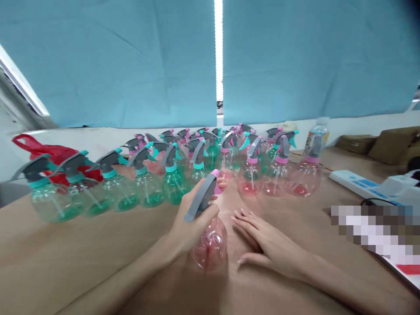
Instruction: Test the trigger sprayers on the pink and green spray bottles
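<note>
My left hand point(193, 205) is wrapped round the neck of a pink spray bottle point(210, 249) with a grey and pink trigger head. The bottle is upright, low in the middle of the view. To its right, my right hand point(262, 240) rests on the table point(157, 271), fingers stretched out and nothing in them. Beyond my hands stand many more spray bottles: green ones point(152, 190) with turquoise collars in a row on the left, and pink ones point(251, 179) on the right. Further rows behind them are partly hidden.
A red plastic bag point(59, 153) lies behind the green row. At the right are a labelled drink bottle point(317, 135), a white power strip point(357, 183) with plugs and brown boxes point(393, 146). A blurred-out flat item sits at the right edge. Blue curtains point(131, 65) hang behind.
</note>
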`<action>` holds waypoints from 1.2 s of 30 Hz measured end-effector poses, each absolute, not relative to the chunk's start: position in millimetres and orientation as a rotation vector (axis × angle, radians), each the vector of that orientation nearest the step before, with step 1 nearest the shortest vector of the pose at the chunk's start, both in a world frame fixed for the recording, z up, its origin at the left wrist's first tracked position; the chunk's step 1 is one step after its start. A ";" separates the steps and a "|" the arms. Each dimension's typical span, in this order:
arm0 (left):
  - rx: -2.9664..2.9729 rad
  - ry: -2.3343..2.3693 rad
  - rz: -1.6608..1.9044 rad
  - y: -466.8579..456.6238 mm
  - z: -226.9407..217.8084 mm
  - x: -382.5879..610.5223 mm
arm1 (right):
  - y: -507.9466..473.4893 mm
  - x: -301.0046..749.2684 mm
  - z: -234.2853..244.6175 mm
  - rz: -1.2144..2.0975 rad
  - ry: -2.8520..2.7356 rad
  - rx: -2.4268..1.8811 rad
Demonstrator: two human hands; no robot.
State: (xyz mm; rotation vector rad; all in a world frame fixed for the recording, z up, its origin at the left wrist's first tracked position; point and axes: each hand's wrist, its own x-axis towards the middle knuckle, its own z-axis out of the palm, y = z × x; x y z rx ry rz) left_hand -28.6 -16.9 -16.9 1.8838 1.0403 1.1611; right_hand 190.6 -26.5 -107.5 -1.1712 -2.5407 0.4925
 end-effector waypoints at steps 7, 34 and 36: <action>1.884 0.957 1.171 -8.6 -15.3 -20.4 | -29.3 194.4 -113.8 0.534 -2.492 -1.170; 1.922 1.044 0.999 -17.4 -10.6 -23.4 | -27.6 206.2 -117.0 0.684 -2.474 -1.190; 1.902 1.032 1.017 -17.8 -12.7 -22.6 | -27.6 206.8 -117.7 0.674 -2.476 -1.192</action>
